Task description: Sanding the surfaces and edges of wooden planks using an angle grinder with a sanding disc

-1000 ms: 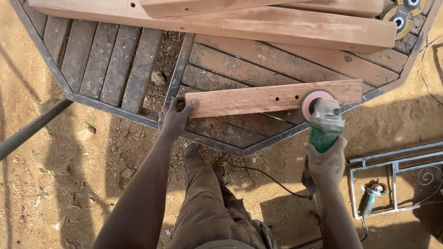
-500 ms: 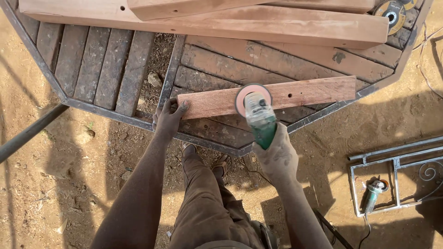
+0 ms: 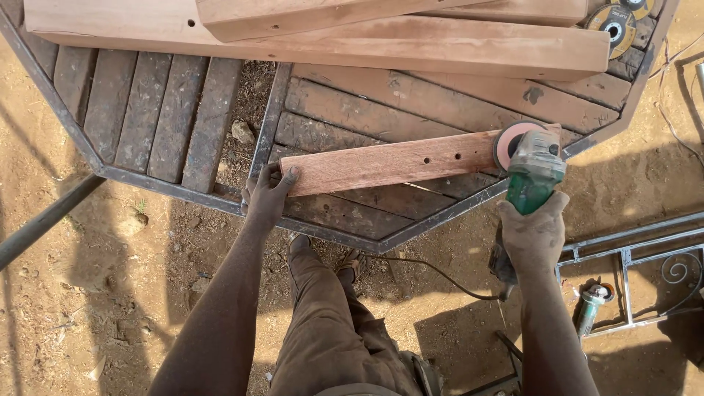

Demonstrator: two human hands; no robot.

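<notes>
A short reddish wooden plank with small drilled holes lies across a steel-framed octagonal table with dark weathered slats. My left hand presses on the plank's left end. My right hand grips a green angle grinder, its pink sanding disc resting on the plank's right end. The grinder's cable trails down to the ground by my legs.
Long pale planks are stacked across the table's far side, with loose grinding discs at the top right. A second grinder and a decorative metal frame lie on the sandy ground at right. A metal bar slants at left.
The grinder swept from the plank's right end to its middle, then back to the right end. My left hand stayed on the left end.
</notes>
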